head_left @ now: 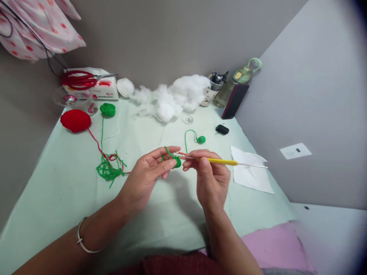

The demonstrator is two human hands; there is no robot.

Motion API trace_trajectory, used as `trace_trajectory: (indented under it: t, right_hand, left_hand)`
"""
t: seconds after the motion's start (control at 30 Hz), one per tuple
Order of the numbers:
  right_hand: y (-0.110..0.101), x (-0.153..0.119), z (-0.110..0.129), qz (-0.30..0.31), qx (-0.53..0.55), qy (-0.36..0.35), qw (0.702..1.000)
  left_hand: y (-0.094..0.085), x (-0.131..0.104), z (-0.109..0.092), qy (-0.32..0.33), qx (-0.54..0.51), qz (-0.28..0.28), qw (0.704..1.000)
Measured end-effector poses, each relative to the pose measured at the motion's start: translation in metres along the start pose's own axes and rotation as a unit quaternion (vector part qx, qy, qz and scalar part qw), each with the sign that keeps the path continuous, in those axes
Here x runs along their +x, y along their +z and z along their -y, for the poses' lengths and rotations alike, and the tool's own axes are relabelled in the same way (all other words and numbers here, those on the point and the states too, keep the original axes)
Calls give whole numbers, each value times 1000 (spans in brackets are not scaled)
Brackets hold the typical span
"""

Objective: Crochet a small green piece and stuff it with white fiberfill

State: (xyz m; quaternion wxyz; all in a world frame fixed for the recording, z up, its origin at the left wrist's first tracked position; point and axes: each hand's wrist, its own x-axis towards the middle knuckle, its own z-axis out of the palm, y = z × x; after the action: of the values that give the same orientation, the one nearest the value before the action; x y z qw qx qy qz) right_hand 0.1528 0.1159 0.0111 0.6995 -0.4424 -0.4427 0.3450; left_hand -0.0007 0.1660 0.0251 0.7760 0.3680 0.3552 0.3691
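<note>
My left hand (149,173) pinches a small piece of green crochet work (178,162) between thumb and fingers, with green yarn running over the index finger. My right hand (210,177) grips a crochet hook (220,161) by its yellow handle. The hook's metal tip points left and meets the green piece; whether it passes through a stitch is too small to tell. Something thin and orange-red shows beside the tip, partly covered by fingers. Beyond the hands lies a small green crocheted ball (201,139) with a curled yarn tail.
Tangled green and red yarn (109,170) lies left, near a red yarn ball (76,121) and green yarn ball (107,110). White stuffing (172,97), red-handled scissors (83,80) on a box, a bottle (233,86) and a phone (235,102) line the back. White paper (250,170) lies right.
</note>
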Motion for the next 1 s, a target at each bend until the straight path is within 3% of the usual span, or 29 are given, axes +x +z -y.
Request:
trace_trajectory:
  t: [0.27, 0.43, 0.67, 1.0]
  right_hand:
    - [1, 0, -1, 23, -59, -47, 997]
    - [3, -1, 0, 34, -83, -72, 993]
    - [3, -1, -4, 14, -64, -58, 996]
    - [2, 0, -3, 25, -79, -62, 995]
  left_hand:
    - [1, 2, 2, 8, 14, 34, 999]
    - [1, 3, 2, 5, 12, 4, 1000]
    - [2, 2, -1, -12, -34, 5, 999]
    - [1, 1, 2, -1, 4, 27, 1000]
